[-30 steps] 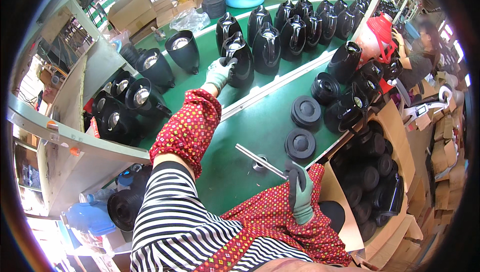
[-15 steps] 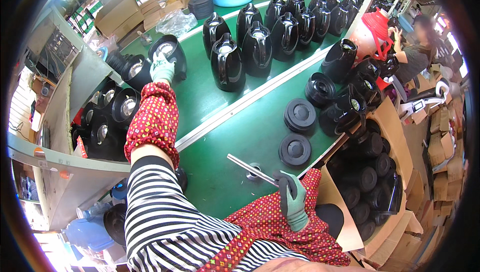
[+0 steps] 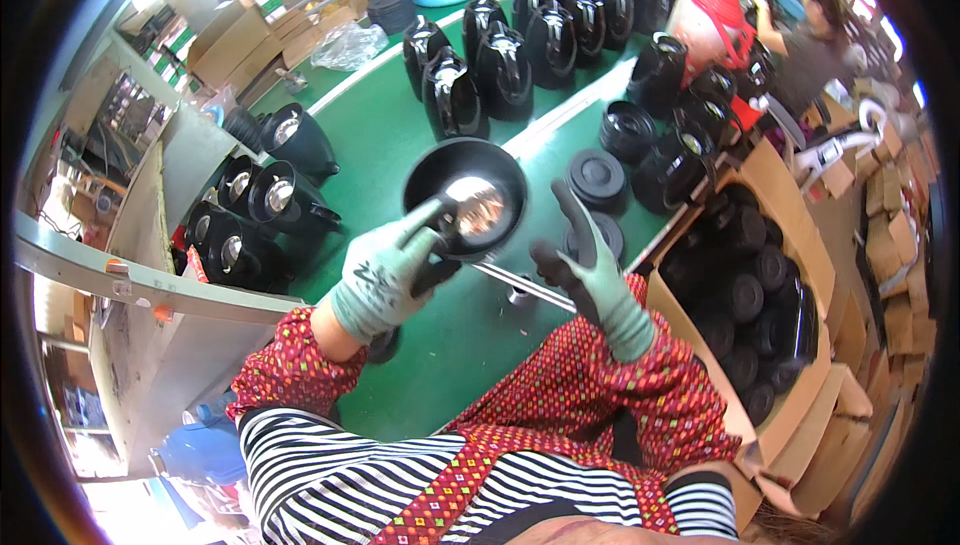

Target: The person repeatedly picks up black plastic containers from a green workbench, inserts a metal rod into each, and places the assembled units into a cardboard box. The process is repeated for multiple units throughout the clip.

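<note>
My left hand (image 3: 385, 275), in a grey-green glove, grips a black kettle body (image 3: 467, 197) by its handle and holds it up over the green table with its open mouth toward me; a shiny metal bottom shows inside. My right hand (image 3: 585, 270), also gloved, hovers just right of the kettle with fingers spread and nothing in it. Black round bases (image 3: 596, 179) lie on the table behind my right hand.
Several black kettles (image 3: 520, 40) stand in rows on the green table (image 3: 380, 135). More kettle bodies (image 3: 265, 195) sit at the left. A cardboard box (image 3: 745, 275) of black bases is at the right. Another person (image 3: 810, 40) works at the far right. A metal rod (image 3: 520, 285) lies under my hands.
My left hand has pulled back from the far left of the table, bringing a kettle body up in front of me. My right hand has risen from the table edge toward it.
</note>
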Demonstrator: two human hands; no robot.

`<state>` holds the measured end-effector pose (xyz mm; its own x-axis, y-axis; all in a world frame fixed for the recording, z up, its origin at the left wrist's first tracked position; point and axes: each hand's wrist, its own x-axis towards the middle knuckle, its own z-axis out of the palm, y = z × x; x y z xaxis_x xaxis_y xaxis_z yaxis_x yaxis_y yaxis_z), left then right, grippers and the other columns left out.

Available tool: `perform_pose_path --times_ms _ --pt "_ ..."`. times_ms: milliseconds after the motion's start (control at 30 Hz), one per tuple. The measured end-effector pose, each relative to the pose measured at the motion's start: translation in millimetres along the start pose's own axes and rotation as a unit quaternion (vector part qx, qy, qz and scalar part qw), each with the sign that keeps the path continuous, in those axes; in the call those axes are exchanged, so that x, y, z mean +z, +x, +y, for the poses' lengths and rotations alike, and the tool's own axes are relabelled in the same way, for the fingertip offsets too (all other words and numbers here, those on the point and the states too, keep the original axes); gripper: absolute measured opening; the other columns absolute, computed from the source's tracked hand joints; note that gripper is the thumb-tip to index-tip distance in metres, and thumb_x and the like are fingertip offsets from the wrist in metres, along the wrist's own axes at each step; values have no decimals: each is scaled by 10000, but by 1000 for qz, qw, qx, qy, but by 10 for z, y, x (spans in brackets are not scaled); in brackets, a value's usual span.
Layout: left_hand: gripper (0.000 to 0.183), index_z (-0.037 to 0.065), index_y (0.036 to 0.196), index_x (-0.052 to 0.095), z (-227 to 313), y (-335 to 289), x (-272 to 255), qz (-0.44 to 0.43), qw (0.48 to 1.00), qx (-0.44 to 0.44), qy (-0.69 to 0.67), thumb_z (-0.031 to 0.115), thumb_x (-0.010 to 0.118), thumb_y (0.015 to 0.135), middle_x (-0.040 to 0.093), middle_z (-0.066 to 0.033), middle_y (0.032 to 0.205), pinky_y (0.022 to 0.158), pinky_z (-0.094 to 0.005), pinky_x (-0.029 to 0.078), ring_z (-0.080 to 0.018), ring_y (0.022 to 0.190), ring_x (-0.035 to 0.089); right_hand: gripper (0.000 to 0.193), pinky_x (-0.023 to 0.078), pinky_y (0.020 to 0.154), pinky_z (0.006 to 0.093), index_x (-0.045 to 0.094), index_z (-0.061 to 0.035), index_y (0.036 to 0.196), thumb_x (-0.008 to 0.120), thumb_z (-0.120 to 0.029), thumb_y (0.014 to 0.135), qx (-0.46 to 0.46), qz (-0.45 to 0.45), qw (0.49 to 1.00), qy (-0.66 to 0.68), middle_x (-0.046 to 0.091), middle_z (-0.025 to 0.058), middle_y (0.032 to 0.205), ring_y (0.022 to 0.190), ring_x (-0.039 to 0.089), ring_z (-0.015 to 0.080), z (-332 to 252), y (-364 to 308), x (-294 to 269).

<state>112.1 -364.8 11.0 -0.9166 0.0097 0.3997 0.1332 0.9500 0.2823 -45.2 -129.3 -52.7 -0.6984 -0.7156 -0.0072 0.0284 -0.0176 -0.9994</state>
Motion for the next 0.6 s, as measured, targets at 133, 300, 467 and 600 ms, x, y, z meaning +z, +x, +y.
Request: perform_pose_path --times_ms 133,300,467,600 --pt "436 57 1084 733 548 -29 -43 -77 984 156 -24 182 920 710 682 -166 1366 761 -392 620 -306 882 755 755 554 898 299 534 -10 1490 811 -450 942 92 -83 990 68 673 98 1301 1112 650 166 -313 -185 -172" --pt "744 15 1538 391 421 -244 417 82 935 -27 -344 15 746 885 483 -191 1526 922 -362 558 -227 1047 662 656 506 1075 342 566 32 1454 715 -432 1015 94 -16 971 221 687 130 1335 1207 662 209 -139 -1042 -567" --pt "1042 49 1681 203 258 -651 1423 -106 710 -154 -678 130 857 874 394 -140 1654 1145 -395 465 -244 1430 490 575 510 1103 419 469 21 1522 539 -372 1108 72 -15 941 330 617 164 1442 1271 649 242 845 -1756 -969" --pt "1070 30 1655 224 675 -844 1632 -128 573 -262 -766 153 898 833 452 -153 1613 1185 -415 443 -253 1447 488 675 503 1099 378 466 7 1530 679 -411 1044 64 -132 959 241 601 120 1456 1303 607 205 188 -1467 -522"
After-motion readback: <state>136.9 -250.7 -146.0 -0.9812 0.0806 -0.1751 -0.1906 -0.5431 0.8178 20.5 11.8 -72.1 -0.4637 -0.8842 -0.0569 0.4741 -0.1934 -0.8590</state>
